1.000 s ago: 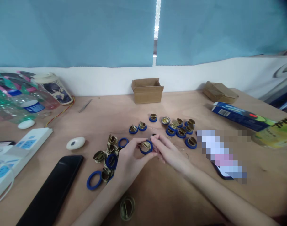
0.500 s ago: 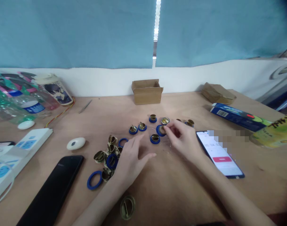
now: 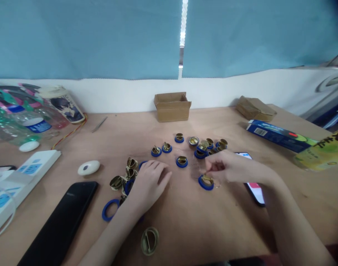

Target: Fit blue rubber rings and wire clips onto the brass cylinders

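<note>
My right hand (image 3: 222, 166) pinches the raised metal part of a brass-coloured round fitting with a blue ring (image 3: 206, 182), tilted low over the table. My left hand (image 3: 150, 183) rests with its thumb apart from the fingers and nothing visible in its grasp. It partly covers a pile of ringless brass-coloured fittings (image 3: 116, 183) and loose blue rings (image 3: 110, 210). Between my hands stands another blue-ringed fitting (image 3: 181, 161). Several more blue-ringed fittings (image 3: 200, 152) cluster beyond my right fingers, partly hidden by them.
A small open cardboard box (image 3: 173, 111) stands by the wall. A black phone (image 3: 59, 221), a white power strip (image 3: 24, 181) and plastic bottles (image 3: 37, 123) are at left. A lit phone (image 3: 256, 194), partly behind my right arm, and a blue carton (image 3: 276, 136) lie at right.
My right hand has moved toward me and to the right with the blue-ringed fitting, uncovering the cluster behind. My left hand has shifted slightly left and lower, its thumb closer in.
</note>
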Tool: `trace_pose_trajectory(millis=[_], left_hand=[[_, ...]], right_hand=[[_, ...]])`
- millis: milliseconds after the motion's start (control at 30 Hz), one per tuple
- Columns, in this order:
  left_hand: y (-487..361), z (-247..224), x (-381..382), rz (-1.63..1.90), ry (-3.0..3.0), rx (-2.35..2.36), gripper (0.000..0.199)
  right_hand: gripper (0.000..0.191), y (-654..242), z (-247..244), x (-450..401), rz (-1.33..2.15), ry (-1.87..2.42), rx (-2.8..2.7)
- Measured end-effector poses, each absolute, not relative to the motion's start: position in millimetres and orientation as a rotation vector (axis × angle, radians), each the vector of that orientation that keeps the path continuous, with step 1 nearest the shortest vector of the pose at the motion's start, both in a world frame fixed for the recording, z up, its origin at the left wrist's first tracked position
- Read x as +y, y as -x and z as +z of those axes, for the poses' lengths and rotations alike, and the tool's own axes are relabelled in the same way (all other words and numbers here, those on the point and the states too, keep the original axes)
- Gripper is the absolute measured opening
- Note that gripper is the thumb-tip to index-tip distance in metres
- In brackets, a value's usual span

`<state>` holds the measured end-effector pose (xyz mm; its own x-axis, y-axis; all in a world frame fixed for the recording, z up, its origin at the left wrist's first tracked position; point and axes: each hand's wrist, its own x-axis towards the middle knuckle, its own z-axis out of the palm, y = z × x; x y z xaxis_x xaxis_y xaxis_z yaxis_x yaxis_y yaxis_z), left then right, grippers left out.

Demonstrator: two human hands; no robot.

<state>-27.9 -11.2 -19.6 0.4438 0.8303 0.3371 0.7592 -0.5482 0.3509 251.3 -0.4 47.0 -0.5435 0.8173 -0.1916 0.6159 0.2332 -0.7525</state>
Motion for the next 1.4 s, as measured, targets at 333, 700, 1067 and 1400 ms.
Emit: trace_pose_trajectory(millis=[333, 700, 1067, 1400], left_hand=[[61.4, 15.4, 3.3, 0.696, -2.352, 1.607, 0.021], [81.1, 17.1, -110.7, 0.686, -2.193, 1.706, 0.047], [129.1, -52.1, -118.5, 0.784, -2.454, 1.884, 0.041], [93.2, -50.6, -119.8, 1.017, -2.392, 1.88, 0.029]], right_hand=[[0.006, -243.3, 52.8, -8.4, 1.349, 1.441, -2.645], [0.018, -205.7, 43.1, -17.5, 1.226, 1.162, -2.473], [0.023, -126.8, -7.0, -75.3, 0.854, 0.849, -2.516], [0.023, -125.5, -27.4, -68.5, 0.693, 0.721, -2.618]])
